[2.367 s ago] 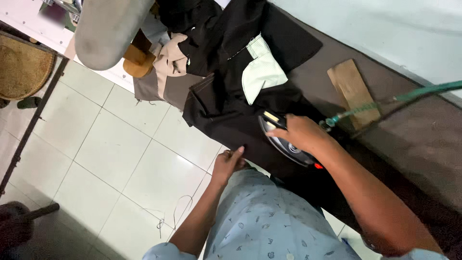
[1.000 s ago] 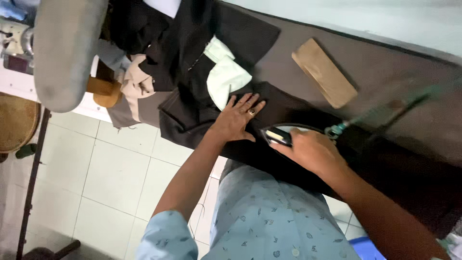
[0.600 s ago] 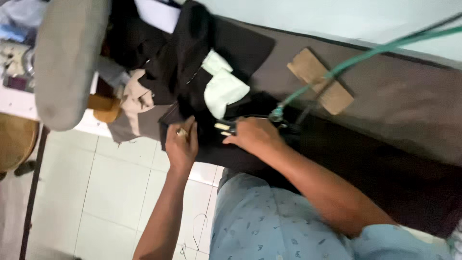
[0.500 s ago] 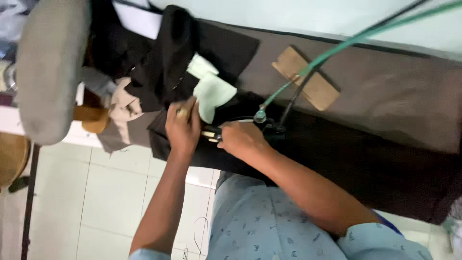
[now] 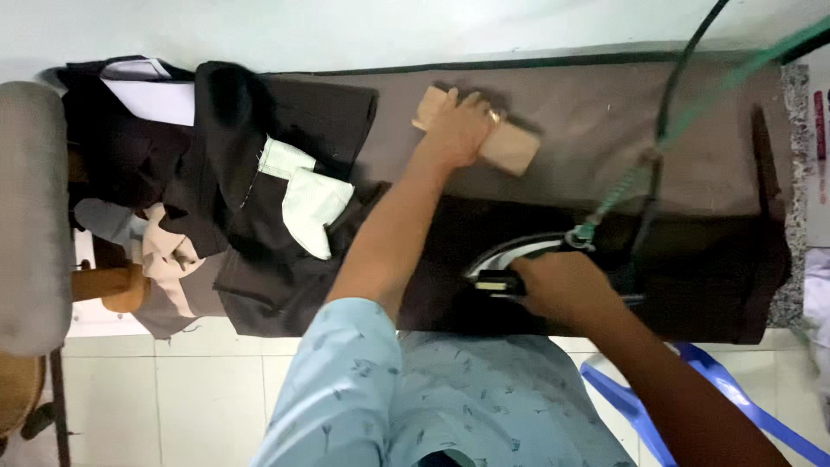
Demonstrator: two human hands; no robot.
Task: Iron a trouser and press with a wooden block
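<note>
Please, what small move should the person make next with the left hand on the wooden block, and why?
Probably lift the wooden block and bring it toward the iron. The left hand already lies over the block on the brown padded table, while the right hand grips the iron on the dark garment. The block looks suited to pressing down the cloth just ironed.

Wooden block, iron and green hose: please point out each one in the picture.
wooden block (image 5: 512,149), head view, on its bare right end beside the left hand.
iron (image 5: 510,255), head view, on its shiny curved edge.
green hose (image 5: 692,112), head view, on its middle stretch above the table.
</note>
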